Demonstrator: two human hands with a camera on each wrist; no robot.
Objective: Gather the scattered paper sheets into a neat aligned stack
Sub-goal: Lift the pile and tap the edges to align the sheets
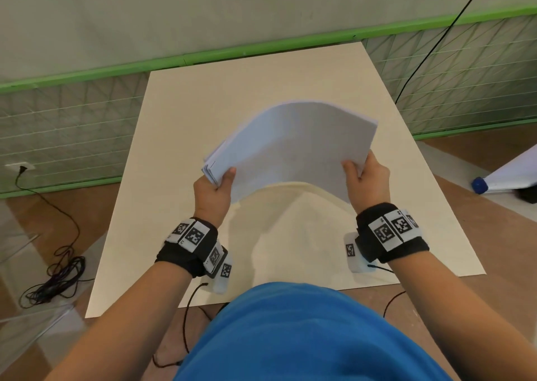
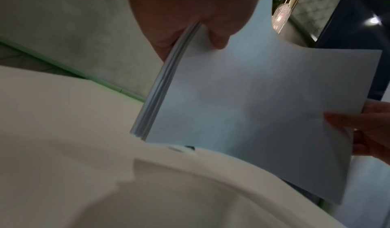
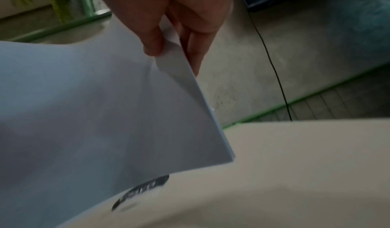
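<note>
A stack of white paper sheets (image 1: 293, 145) is held up off the beige table (image 1: 180, 113), bowed into an arch. My left hand (image 1: 215, 189) grips its left edge, thumb on top and fingers underneath. My right hand (image 1: 367, 177) pinches the right edge the same way. In the left wrist view the paper stack (image 2: 259, 98) shows its layered edge under my left hand (image 2: 190, 19), and the sheets there sit slightly uneven. In the right wrist view my right hand (image 3: 168, 36) pinches the paper stack (image 3: 94, 106), whose right edge looks flush.
The table's far edge meets a green-trimmed wall (image 1: 261, 46). Cables (image 1: 58, 270) lie on the brown floor at the left. A white board with a blue cap (image 1: 479, 184) stands at the right. My blue shirt (image 1: 305, 337) fills the near edge.
</note>
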